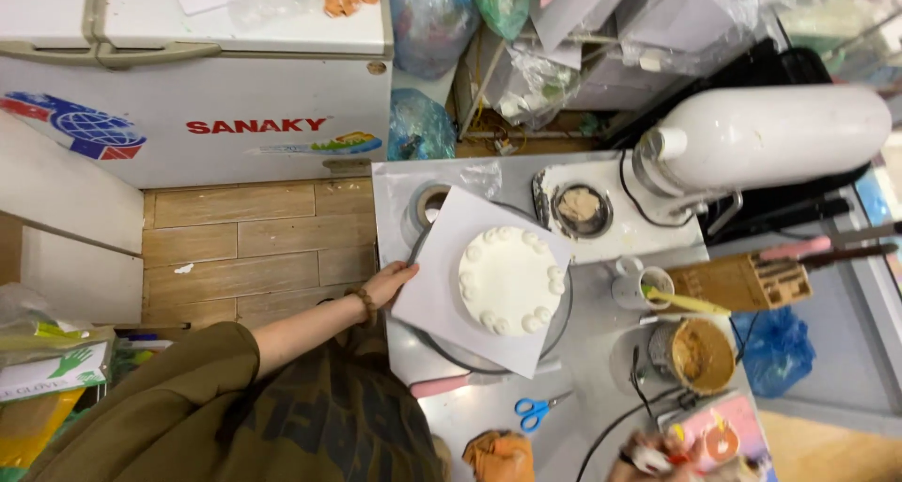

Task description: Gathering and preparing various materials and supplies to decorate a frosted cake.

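My left hand (387, 282) is the one on the work: its fingers (406, 272) lie pressed together flat along the near-left edge of the white square board (434, 285), thumb side on top, holding that edge rather than pinching it hard. Straight out from those fingertips, to the right and a little ahead, sits the round white cake (510, 280) with its ring of piped dollops, well inside the board and not touching my fingers. The board lies cornerwise, one diagonal running away from me, and it rests on the round turntable (562, 324) whose rim shows past the board's right side on the steel tabletop (583, 388). Nearer me than my left fingers, blue-handled scissors (533, 411) lie flat, apart from the board. Farther right stand a tub of brown cream (700, 355) and a wooden knife block (742, 282). My right hand (648, 458) is low at the right edge of view, well apart from the cake, closed around something small and reddish; I cannot tell what it is. So the left hand is much the nearer to the cake
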